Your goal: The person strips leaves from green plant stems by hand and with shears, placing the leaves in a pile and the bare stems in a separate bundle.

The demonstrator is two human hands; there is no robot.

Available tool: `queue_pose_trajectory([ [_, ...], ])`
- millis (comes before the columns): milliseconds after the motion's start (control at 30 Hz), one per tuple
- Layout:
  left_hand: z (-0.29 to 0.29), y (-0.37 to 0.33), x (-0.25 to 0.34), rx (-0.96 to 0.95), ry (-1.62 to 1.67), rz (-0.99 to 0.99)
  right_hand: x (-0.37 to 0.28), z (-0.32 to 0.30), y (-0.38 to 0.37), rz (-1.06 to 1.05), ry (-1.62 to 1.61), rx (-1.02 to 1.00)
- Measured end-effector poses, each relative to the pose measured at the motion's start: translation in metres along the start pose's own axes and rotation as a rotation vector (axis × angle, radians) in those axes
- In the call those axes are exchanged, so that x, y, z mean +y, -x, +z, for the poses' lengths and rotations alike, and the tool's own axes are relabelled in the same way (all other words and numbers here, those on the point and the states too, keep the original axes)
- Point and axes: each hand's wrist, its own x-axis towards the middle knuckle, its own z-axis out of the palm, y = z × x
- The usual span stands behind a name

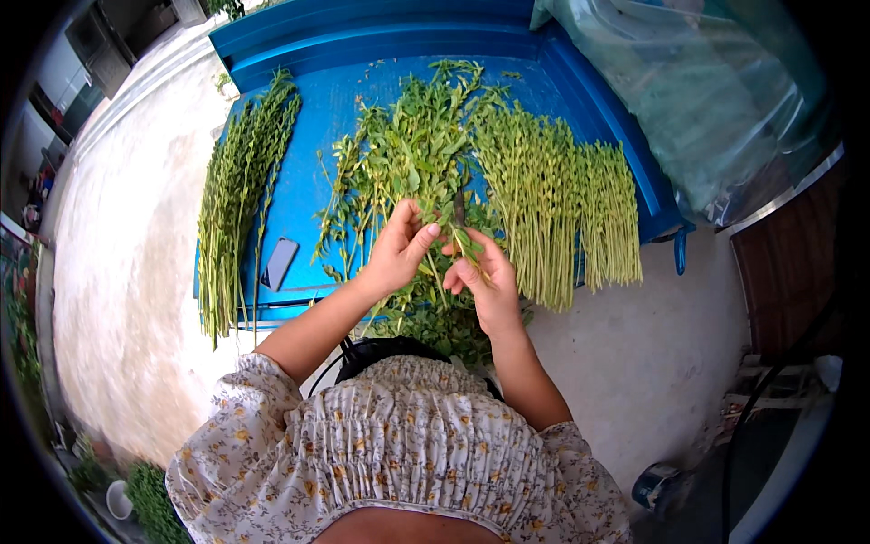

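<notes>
Both hands meet over a leafy heap of green stalks [421,150] on a blue truck bed [317,127]. My left hand [399,252] is closed, thumb and fingers pinching a leafy green stalk [464,243]. Close beside it, my right hand [489,283] curls round the lower part of the same stalk, thumb against fingers. A dark, narrow, blade-like thing [459,208] shows just beyond the right fingers; I cannot tell whether it is held. To the right lie stripped stalks with pods [535,208], set side by side in a row.
Another bundle of podded stalks [237,199] lies along the bed's left side, with a phone [279,263] beside it. Loose leaves [435,317] hang below the near edge. Clear plastic sheeting [698,100] covers something at right. A bucket [662,487] stands on the ground at lower right.
</notes>
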Motion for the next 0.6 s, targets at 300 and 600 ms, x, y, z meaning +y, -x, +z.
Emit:
queue_pose_trajectory([
  [300,0.007,0.004,0.025,-0.112,-0.083,-0.121,-0.007,-0.001,0.004,-0.039,-0.187,0.189],
  [600,0.009,0.004,0.026,-0.178,0.036,-0.281,-0.005,0.009,0.001,-0.263,-0.011,0.345],
])
